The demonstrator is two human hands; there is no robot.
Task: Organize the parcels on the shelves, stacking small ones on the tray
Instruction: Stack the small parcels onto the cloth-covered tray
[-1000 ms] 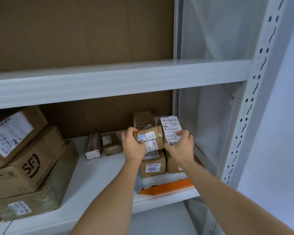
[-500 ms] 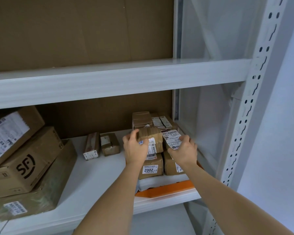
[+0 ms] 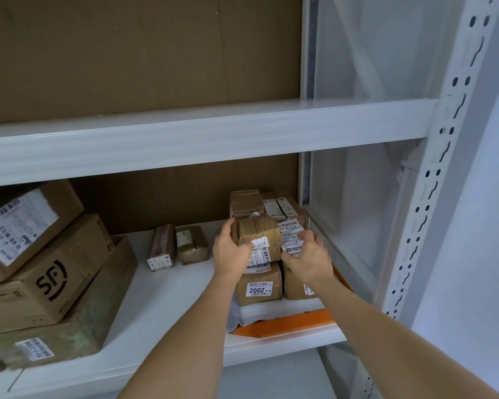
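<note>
While left hand (image 3: 230,256) grips small parcel (image 3: 259,236), right hand (image 3: 308,259) grips labelled parcel (image 3: 292,234) (near shelf post (image 3: 304,180)).

One camera, on my head, looking forward and slightly down into the shelf (image 3: 156,289), close in at arm's reach, upright (image 3: 444,168) at right.

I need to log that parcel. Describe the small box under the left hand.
The small brown cardboard parcel sits atop the stack on the orange tray, above the box marked 2002. A white barcode label hangs down its front. The left hand grips its left side. A white-labelled parcel lies against its right side.
</note>
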